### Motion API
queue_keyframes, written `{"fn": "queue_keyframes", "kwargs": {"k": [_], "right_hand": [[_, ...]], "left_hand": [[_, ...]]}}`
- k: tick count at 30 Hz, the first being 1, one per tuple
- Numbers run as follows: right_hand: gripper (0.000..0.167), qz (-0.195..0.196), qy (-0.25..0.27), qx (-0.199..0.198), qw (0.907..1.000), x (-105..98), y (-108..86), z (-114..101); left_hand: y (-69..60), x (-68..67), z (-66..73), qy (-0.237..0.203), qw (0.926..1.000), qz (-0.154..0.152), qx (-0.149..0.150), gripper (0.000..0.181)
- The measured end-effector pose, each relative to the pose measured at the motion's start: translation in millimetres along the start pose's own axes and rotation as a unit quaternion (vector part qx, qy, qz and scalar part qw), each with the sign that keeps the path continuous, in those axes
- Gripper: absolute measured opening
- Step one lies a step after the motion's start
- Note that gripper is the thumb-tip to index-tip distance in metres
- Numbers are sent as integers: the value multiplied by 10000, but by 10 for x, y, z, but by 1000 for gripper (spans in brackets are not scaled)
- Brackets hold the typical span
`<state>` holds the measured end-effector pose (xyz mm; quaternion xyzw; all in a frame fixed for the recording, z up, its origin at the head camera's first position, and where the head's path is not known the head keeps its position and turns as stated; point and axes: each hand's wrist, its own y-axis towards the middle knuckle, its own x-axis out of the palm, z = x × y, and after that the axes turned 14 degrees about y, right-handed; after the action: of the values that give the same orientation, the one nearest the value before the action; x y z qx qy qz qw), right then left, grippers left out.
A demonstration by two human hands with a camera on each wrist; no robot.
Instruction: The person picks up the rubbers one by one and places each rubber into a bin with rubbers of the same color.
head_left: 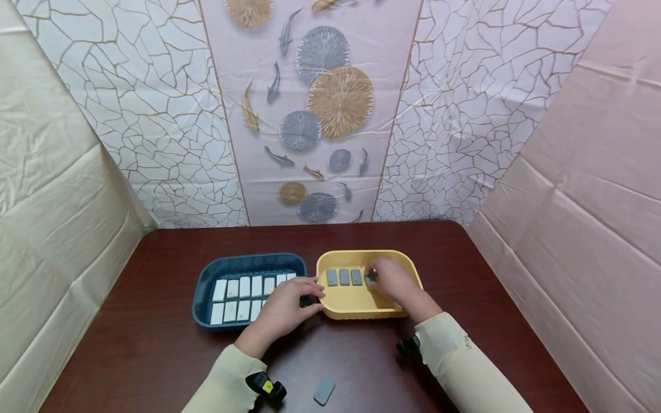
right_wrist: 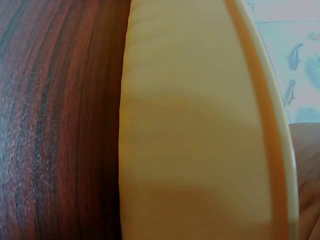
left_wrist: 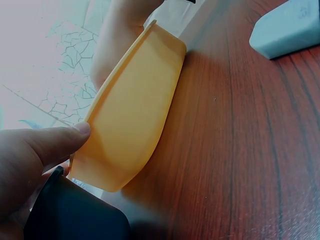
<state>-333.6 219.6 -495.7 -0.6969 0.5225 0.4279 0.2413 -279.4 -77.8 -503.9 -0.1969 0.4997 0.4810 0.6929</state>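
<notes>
A yellow tray (head_left: 361, 312) stands right of a dark blue tray (head_left: 206, 275) on the table. My left hand (head_left: 286, 307) holds the yellow tray at its left end, the thumb on the rim in the left wrist view. Inside the yellow tray, my right hand (head_left: 395, 281) pinches a small grey rectangular block (head_left: 370, 277), partly hidden by the fingers. To its left three grey blocks (head_left: 343, 277) stand in a row. In the right wrist view the yellow tray's wall (right_wrist: 200, 125) covers most of the right hand.
Two rows of white rectangular blocks (head_left: 244, 310) lie in the blue tray, some behind my left hand. A loose grey block (head_left: 324, 390) lies on the brown table (head_left: 155, 355) near the front. Patterned cloth (head_left: 320, 143) hangs behind the table.
</notes>
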Motion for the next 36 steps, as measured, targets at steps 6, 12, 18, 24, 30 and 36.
{"fn": "queue_keyframes", "kwargs": {"k": [6, 12, 18, 24, 30, 36], "right_hand": [[21, -59, 20, 63, 10000, 20, 24, 12], [20, -35, 68, 32, 10000, 33, 26, 8], [20, 3, 26, 78, 10000, 61, 35, 20], [19, 36, 85, 59, 9999, 73, 16, 20], [18, 21, 69, 57, 10000, 87, 10, 25], [21, -32, 92, 20, 10000, 73, 1, 32]], "left_hand": [[-1, 2, 1, 8, 10000, -18, -31, 25], [3, 19, -14, 28, 10000, 7, 5, 24], [3, 26, -19, 52, 10000, 28, 14, 24], [-7, 12, -4, 34, 10000, 16, -26, 25], [-6, 12, -3, 47, 10000, 25, -5, 25], [-7, 6, 12, 34, 10000, 36, -14, 25]]}}
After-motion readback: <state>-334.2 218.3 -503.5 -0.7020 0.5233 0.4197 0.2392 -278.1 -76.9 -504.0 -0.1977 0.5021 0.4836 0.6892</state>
